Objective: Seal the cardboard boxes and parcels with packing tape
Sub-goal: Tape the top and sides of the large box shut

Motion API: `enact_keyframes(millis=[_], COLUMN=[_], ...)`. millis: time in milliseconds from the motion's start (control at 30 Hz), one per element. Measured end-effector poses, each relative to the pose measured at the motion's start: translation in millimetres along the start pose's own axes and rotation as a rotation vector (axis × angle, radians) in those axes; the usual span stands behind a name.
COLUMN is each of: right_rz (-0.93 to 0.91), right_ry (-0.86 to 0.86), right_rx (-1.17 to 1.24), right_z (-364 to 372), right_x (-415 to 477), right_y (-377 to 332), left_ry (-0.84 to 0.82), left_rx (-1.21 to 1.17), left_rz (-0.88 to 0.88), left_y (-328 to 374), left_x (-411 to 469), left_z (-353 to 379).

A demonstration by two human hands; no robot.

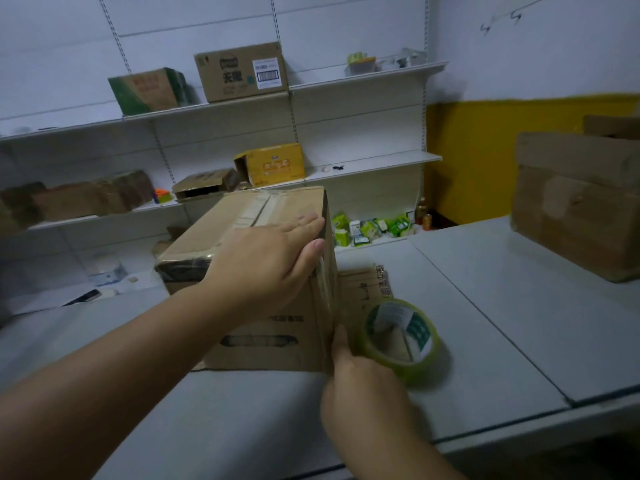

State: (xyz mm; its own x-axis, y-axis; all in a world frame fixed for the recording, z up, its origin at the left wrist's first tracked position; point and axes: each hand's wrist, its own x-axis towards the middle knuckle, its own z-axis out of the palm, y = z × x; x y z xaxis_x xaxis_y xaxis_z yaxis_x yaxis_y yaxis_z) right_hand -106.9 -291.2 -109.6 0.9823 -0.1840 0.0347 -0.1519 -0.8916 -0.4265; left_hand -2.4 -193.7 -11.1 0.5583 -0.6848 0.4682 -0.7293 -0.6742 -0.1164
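tape roll (417, 329) in right grip (363, 386), beside box (263, 344)

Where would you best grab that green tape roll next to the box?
Probably by the outer rim of the tape roll, from the near side, as the right hand grips it: it stands tilted with its open core facing up, and the cardboard box blocks its left.

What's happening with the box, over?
Left hand flat on box top. Right hand holds tape roll at box's near right corner. Cardboard scrap lies just behind roll.
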Motion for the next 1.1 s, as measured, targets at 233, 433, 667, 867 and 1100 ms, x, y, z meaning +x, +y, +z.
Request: enact_keyframes(millis=[233, 433, 667, 867, 1100], right_rz=[-0.044, -0.089, -0.043, -0.181, -0.276], right_ry=[0.017, 0.067, 0.086, -0.068, -0.183], right_rx=[-0.016, 0.366, 0.896, 0.409, 0.005], right_z=[5, -10, -64, -60, -62], right_x=[3, -13, 12, 87, 69], right_y=[13, 27, 75, 103, 108], left_ry=[0.025, 0.066, 0.187, 0.246, 0.460], left_rx=[0.017, 0.034, 0.121, 0.004, -0.028], left_rz=[0.025, 0.138, 0.064, -0.069, -0.011], left_y=[-1, -5, -2, 0, -40], left_x=[0, -4, -16, -25, -32], left_z=[0, -5, 2, 5, 15])
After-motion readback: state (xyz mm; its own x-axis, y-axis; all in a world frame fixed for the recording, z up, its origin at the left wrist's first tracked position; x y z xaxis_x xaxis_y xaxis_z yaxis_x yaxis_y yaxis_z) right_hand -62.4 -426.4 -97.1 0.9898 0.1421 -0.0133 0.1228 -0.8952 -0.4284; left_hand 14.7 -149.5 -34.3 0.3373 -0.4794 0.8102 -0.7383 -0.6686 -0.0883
